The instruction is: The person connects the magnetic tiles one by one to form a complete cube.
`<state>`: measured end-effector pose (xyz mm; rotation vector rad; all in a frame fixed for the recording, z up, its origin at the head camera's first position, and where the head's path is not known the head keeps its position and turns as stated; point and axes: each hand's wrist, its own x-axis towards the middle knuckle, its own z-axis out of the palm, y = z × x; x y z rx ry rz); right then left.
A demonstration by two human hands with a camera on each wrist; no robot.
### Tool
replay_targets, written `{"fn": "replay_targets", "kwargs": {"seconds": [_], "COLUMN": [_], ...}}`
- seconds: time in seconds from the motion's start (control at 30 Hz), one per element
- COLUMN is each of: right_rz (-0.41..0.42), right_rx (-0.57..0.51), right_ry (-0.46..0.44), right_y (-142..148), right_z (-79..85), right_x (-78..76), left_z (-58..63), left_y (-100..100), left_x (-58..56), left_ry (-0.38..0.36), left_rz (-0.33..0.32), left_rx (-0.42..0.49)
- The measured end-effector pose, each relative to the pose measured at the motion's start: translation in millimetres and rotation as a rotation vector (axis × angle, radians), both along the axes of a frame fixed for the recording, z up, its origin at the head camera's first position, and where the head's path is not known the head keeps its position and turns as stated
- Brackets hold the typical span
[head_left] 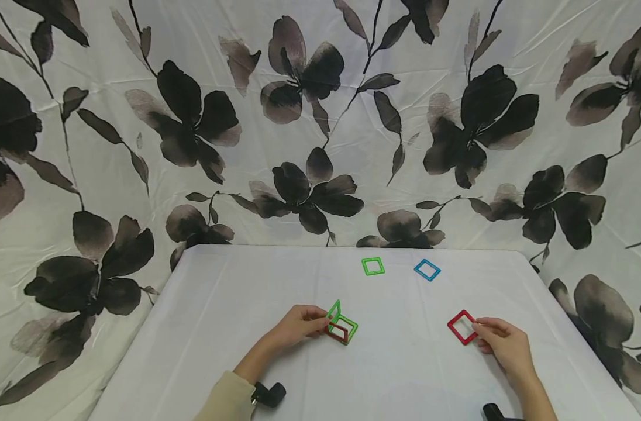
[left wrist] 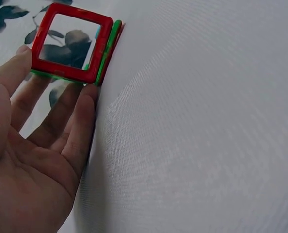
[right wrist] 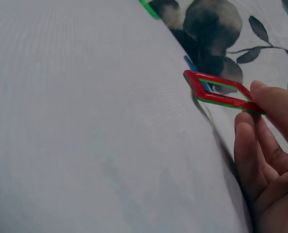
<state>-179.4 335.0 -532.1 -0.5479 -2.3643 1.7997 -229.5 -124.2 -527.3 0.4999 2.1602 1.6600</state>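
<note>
In the head view my left hand [head_left: 299, 323] pinches a small joined group of square magnetic tiles, left of the table's middle. One green tile [head_left: 352, 334] lies flat and others stand up from it. The left wrist view shows an upright red tile [left wrist: 81, 11] between thumb and fingers, green along its lower edge, beside a green tile [left wrist: 108, 51] near the tabletop. Farther right, my right hand [head_left: 506, 345] pinches a red tile [head_left: 455, 317] by one corner. A green layer shows under that red frame [right wrist: 197, 90] in the right wrist view.
A loose green tile [head_left: 365, 267] and a blue tile [head_left: 423, 275] lie near the far edge of the white table [head_left: 247, 280]. Behind the table hangs a white cloth [head_left: 383, 175] printed with dark flowers.
</note>
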Motion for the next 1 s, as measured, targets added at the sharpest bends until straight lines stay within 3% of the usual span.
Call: {"fn": "replay_targets", "kwargs": {"seconds": [0.3,0.53,1.0], "right_rz": [0.048,0.123,0.277], "right_rx": [-0.217,-0.149,-0.174], "right_ry": [0.05,0.051,0.055], "right_y": [-7.6,-34.2,-102.9], "right_z": [-2.4,1.2,14.2], "right_x": [-5.3,-23.4,-51.2], "left_z": [-3.4,-3.0,-3.0], "left_y": [-1.0,-1.8,-0.3], "left_x": [-1.2,-1.1,0.8], "left_ry": [-0.015,-0.017,-0.03], "left_rz": [0.02,0.03,0.028], "left_rx": [-0.006,-0.002,0.01]}}
